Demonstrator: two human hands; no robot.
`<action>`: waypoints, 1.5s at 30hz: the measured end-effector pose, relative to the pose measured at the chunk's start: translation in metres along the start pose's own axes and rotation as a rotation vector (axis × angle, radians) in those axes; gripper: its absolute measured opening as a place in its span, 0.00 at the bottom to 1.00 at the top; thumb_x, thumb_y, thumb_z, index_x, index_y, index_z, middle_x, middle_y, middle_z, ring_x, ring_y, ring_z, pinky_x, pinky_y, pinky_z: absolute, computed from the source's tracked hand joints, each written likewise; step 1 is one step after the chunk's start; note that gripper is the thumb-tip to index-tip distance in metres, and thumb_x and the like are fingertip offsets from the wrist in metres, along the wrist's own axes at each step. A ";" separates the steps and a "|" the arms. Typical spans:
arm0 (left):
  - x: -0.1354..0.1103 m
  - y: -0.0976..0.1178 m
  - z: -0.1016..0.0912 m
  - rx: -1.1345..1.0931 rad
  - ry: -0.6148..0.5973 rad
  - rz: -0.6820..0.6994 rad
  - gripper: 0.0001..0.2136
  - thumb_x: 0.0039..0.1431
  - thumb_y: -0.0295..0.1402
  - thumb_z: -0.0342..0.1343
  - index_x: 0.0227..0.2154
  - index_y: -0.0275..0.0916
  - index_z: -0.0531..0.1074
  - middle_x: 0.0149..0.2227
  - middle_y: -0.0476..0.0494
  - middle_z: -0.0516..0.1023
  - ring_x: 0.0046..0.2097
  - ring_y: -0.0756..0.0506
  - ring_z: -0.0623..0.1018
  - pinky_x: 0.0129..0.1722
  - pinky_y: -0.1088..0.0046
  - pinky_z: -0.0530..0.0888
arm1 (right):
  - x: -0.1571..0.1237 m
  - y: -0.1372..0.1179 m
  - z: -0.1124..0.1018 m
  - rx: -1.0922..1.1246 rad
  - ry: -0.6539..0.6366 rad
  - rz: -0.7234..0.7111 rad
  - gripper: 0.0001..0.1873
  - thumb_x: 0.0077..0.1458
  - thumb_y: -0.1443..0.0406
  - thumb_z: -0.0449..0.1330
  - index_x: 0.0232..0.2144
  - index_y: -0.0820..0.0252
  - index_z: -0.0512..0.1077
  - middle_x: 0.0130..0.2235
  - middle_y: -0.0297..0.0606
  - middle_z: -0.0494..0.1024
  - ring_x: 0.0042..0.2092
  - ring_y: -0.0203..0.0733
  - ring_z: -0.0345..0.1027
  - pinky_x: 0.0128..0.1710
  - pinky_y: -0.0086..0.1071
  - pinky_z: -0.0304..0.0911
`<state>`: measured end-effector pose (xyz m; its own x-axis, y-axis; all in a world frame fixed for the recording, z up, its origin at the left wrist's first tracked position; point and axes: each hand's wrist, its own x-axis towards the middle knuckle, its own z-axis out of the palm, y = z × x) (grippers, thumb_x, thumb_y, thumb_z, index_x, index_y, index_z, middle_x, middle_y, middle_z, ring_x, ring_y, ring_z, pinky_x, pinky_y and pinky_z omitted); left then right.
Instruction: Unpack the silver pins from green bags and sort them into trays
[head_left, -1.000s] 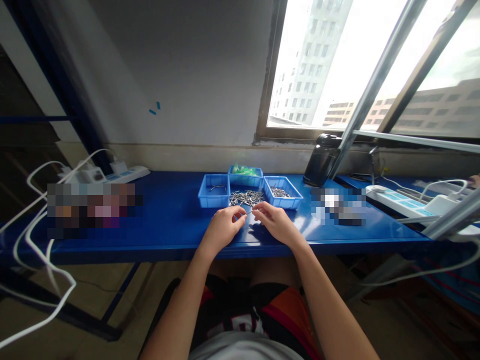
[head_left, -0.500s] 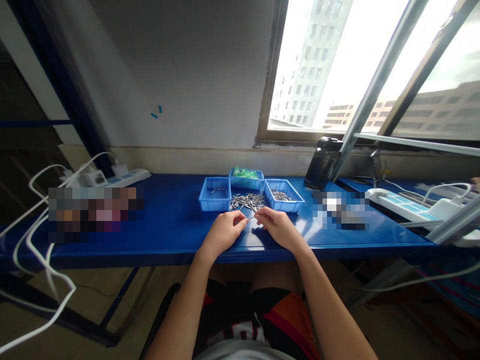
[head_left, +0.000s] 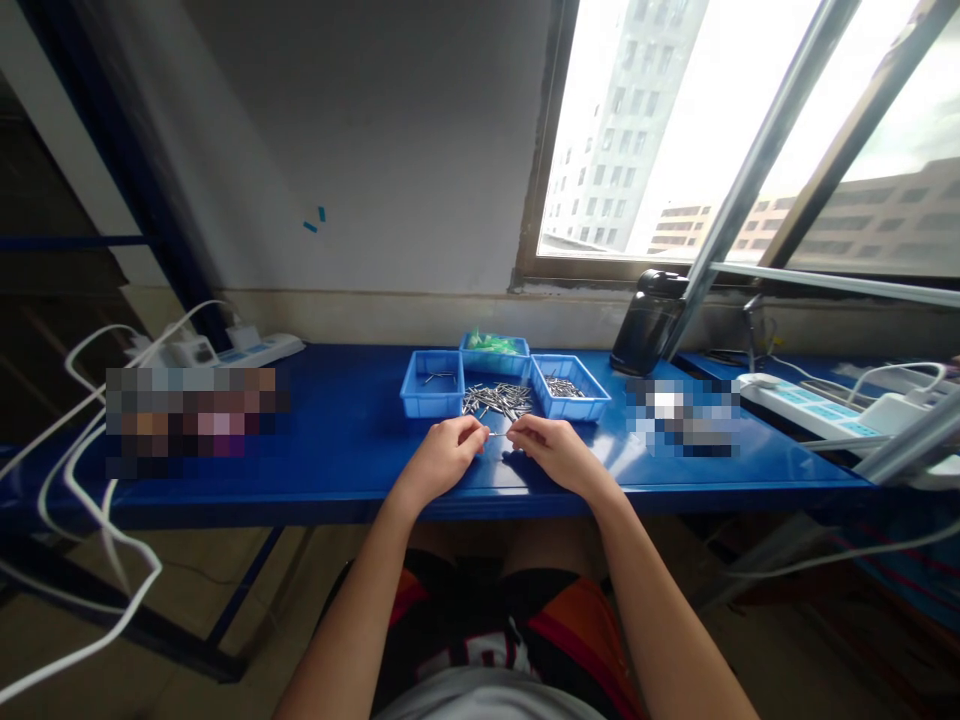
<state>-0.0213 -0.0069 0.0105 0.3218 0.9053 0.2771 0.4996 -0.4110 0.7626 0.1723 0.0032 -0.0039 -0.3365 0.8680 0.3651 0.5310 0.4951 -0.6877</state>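
Observation:
A thin metal pin (head_left: 498, 434) spans the gap between my hands, just above the front part of the blue table. My left hand (head_left: 446, 452) pinches its left end, fingers closed. At the other end, my right hand (head_left: 551, 447) grips it between thumb and fingertips. Just beyond the fingers lies a loose pile of small metal pins (head_left: 499, 399). Around the pile stand three blue bins: the left bin (head_left: 433, 404) with a few pins, the right bin (head_left: 574, 408) with many small metal pieces, and the back bin (head_left: 495, 363) with green plastic-looking packets.
A black bottle (head_left: 646, 325) stands at the back right of the blue table (head_left: 330, 440). Power strips lie at the left (head_left: 262, 350) and right (head_left: 795, 408), with white cables (head_left: 97, 500) hanging down at the left. Blurred-out items lie on both sides.
My hands have drawn slightly apart, the left one shifting a little to the left. More of the thin metal pin shows between them. The bins and the pile look unchanged.

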 end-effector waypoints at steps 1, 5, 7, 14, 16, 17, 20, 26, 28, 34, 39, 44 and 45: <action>0.000 0.000 0.000 -0.012 -0.004 0.003 0.17 0.59 0.42 0.44 0.27 0.37 0.71 0.28 0.46 0.76 0.32 0.46 0.74 0.31 0.74 0.66 | 0.000 0.000 0.000 -0.004 -0.005 -0.002 0.09 0.57 0.61 0.54 0.30 0.59 0.71 0.29 0.35 0.76 0.30 0.38 0.68 0.32 0.29 0.62; 0.001 -0.003 0.002 -0.049 -0.008 0.008 0.15 0.56 0.44 0.49 0.32 0.37 0.72 0.30 0.46 0.77 0.34 0.46 0.74 0.33 0.74 0.67 | -0.001 0.001 0.000 0.005 -0.002 -0.006 0.10 0.58 0.61 0.52 0.30 0.59 0.70 0.29 0.35 0.76 0.30 0.37 0.67 0.31 0.28 0.62; 0.001 -0.005 0.002 -0.046 -0.016 0.017 0.14 0.55 0.43 0.51 0.35 0.38 0.73 0.31 0.46 0.77 0.34 0.46 0.74 0.33 0.74 0.68 | -0.001 0.001 0.000 0.011 -0.012 -0.002 0.11 0.58 0.61 0.52 0.30 0.59 0.70 0.29 0.35 0.75 0.30 0.37 0.67 0.31 0.28 0.61; -0.002 -0.004 0.000 -0.039 -0.064 0.049 0.15 0.56 0.42 0.50 0.36 0.38 0.75 0.28 0.46 0.76 0.32 0.47 0.74 0.32 0.75 0.68 | 0.000 -0.001 0.000 -0.056 -0.079 -0.070 0.12 0.58 0.60 0.53 0.32 0.59 0.73 0.30 0.34 0.76 0.30 0.36 0.66 0.30 0.27 0.60; -0.003 -0.003 0.000 -0.069 -0.067 0.056 0.15 0.56 0.41 0.50 0.38 0.38 0.75 0.30 0.46 0.77 0.33 0.47 0.74 0.33 0.74 0.69 | 0.000 -0.001 0.000 -0.090 -0.093 -0.104 0.12 0.58 0.59 0.53 0.33 0.59 0.74 0.31 0.36 0.76 0.31 0.37 0.67 0.31 0.27 0.59; -0.003 -0.003 0.000 -0.079 -0.071 0.064 0.15 0.56 0.41 0.50 0.38 0.38 0.75 0.31 0.46 0.78 0.34 0.46 0.75 0.34 0.74 0.69 | 0.001 0.000 0.000 -0.106 -0.099 -0.123 0.13 0.58 0.59 0.54 0.33 0.59 0.75 0.31 0.37 0.76 0.31 0.37 0.67 0.31 0.27 0.59; -0.004 0.001 -0.001 -0.066 -0.090 0.096 0.15 0.56 0.40 0.49 0.37 0.38 0.76 0.35 0.45 0.79 0.36 0.46 0.75 0.36 0.74 0.69 | 0.001 0.000 0.001 -0.128 -0.101 -0.145 0.13 0.57 0.59 0.55 0.33 0.59 0.75 0.31 0.37 0.76 0.31 0.38 0.67 0.31 0.28 0.59; -0.005 0.003 0.000 -0.051 -0.024 0.073 0.13 0.56 0.41 0.48 0.32 0.37 0.72 0.32 0.46 0.77 0.34 0.46 0.74 0.34 0.74 0.68 | 0.000 -0.004 -0.001 -0.017 -0.020 -0.055 0.14 0.60 0.60 0.50 0.31 0.59 0.72 0.29 0.35 0.76 0.31 0.37 0.68 0.33 0.28 0.61; -0.004 0.001 0.001 -0.042 -0.020 0.047 0.14 0.55 0.42 0.48 0.31 0.37 0.72 0.28 0.47 0.75 0.31 0.47 0.73 0.30 0.74 0.67 | -0.001 -0.007 -0.002 -0.008 -0.012 -0.040 0.15 0.60 0.58 0.49 0.32 0.59 0.72 0.30 0.35 0.76 0.31 0.37 0.68 0.32 0.28 0.61; -0.001 -0.005 0.002 0.023 -0.021 0.025 0.17 0.54 0.44 0.49 0.29 0.36 0.76 0.23 0.48 0.73 0.26 0.49 0.69 0.25 0.75 0.62 | -0.002 -0.008 -0.001 -0.050 -0.060 -0.059 0.15 0.58 0.56 0.52 0.33 0.59 0.73 0.27 0.34 0.74 0.29 0.36 0.65 0.28 0.27 0.58; -0.001 -0.003 0.001 0.014 -0.074 0.039 0.17 0.54 0.43 0.49 0.31 0.36 0.78 0.28 0.45 0.78 0.31 0.46 0.73 0.30 0.74 0.66 | -0.001 -0.006 0.000 -0.039 -0.076 -0.050 0.13 0.58 0.56 0.53 0.35 0.57 0.72 0.28 0.33 0.74 0.29 0.36 0.65 0.29 0.27 0.58; -0.001 -0.002 0.001 0.010 -0.090 0.053 0.17 0.55 0.42 0.49 0.32 0.37 0.78 0.30 0.44 0.79 0.33 0.45 0.74 0.33 0.73 0.67 | -0.001 -0.006 0.000 -0.063 -0.077 -0.076 0.12 0.58 0.58 0.53 0.31 0.58 0.72 0.30 0.34 0.76 0.31 0.37 0.66 0.31 0.28 0.59; -0.001 -0.002 0.001 0.015 -0.073 0.045 0.17 0.55 0.43 0.48 0.31 0.37 0.78 0.29 0.44 0.79 0.32 0.45 0.74 0.32 0.73 0.67 | -0.001 -0.005 0.000 -0.055 -0.071 -0.068 0.12 0.58 0.58 0.52 0.31 0.58 0.72 0.30 0.35 0.76 0.31 0.37 0.66 0.32 0.29 0.59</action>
<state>-0.0218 -0.0072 0.0085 0.4013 0.8762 0.2670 0.4955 -0.4528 0.7412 0.1700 -0.0001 -0.0006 -0.4265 0.8285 0.3629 0.5462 0.5558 -0.6268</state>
